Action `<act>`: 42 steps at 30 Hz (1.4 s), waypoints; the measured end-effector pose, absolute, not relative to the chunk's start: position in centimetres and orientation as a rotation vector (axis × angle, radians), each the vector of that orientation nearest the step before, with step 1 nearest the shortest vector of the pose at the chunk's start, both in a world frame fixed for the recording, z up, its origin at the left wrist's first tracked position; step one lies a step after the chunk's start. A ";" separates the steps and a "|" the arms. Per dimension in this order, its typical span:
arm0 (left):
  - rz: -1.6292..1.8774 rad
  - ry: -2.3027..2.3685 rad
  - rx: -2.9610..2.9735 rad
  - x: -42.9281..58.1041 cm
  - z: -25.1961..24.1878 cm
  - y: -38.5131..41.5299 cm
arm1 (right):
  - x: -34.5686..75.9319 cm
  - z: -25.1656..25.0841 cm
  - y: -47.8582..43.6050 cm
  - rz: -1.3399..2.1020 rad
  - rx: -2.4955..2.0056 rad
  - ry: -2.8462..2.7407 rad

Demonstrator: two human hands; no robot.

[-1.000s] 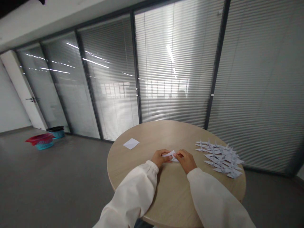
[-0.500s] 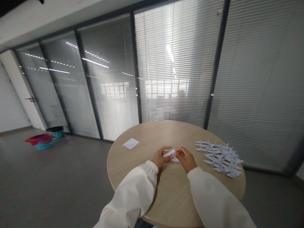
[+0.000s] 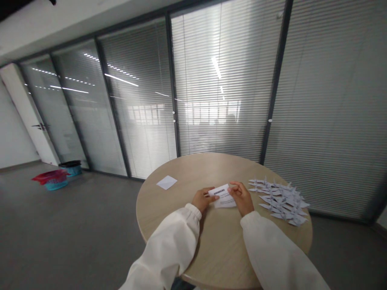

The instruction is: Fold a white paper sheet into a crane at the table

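Fingers (image 3: 209,192) of left hand (image 3: 202,200), right hand (image 3: 243,197) pinch paper (image 3: 223,196) opposite edges.

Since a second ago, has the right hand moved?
Yes. The right hand has shifted slightly farther across the table, toward the paper cranes, opening out the folded paper.

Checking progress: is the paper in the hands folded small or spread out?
Mostly spread: the paper shows a broad printed face between the left hand and right hand; whether folds remain, cannot tell.
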State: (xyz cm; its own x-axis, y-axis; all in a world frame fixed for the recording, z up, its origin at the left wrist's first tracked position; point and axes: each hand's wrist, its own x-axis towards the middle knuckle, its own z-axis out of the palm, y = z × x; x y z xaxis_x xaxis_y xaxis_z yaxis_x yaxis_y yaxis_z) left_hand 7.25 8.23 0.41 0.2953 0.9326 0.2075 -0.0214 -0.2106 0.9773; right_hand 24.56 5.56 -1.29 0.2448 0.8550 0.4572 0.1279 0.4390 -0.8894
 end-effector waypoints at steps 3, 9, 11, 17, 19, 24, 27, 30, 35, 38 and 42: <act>1.062 0.795 1.382 7.3 0.5 8.2 | 24.5 -1.1 5.5 0.653 -1.016 -1.226; 1.066 0.808 1.302 7.4 0.7 7.9 | 24.3 -1.2 5.4 0.693 -1.022 -1.218; 1.076 0.827 1.328 7.4 0.6 8.0 | 24.3 -1.2 5.4 0.680 -1.041 -1.239; 1.113 0.847 1.403 7.3 0.2 8.3 | 24.3 -1.2 5.2 0.615 -1.086 -1.277; 1.125 0.827 1.403 7.3 0.1 8.4 | 24.3 -1.1 5.2 0.614 -1.091 -1.275; 1.118 0.799 1.384 7.3 -0.1 8.7 | 24.3 -1.3 5.3 0.624 -1.105 -1.269; 1.112 0.774 1.393 7.4 -0.3 8.9 | 24.4 -1.5 5.5 0.637 -1.134 -1.270; 1.083 0.733 1.395 7.5 -0.3 8.8 | 24.6 -1.7 5.6 0.647 -1.158 -1.295; 1.084 0.743 1.420 7.4 -0.2 8.9 | 24.8 -1.5 5.4 0.519 -1.154 -1.363; 1.186 0.887 1.410 7.2 -0.4 9.3 | 24.9 -1.2 5.2 0.415 -1.125 -1.318; 1.252 0.902 1.213 7.3 -0.9 9.9 | 24.8 -0.6 4.6 0.154 -1.055 -1.373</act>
State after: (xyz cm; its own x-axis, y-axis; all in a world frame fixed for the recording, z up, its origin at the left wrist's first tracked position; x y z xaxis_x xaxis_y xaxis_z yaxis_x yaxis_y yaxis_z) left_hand 7.30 9.87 -0.92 0.1456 0.9820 0.1199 -0.1970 -0.0900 0.9763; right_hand 24.76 4.63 -0.57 0.2627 0.6468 0.7160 0.4718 0.5612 -0.6800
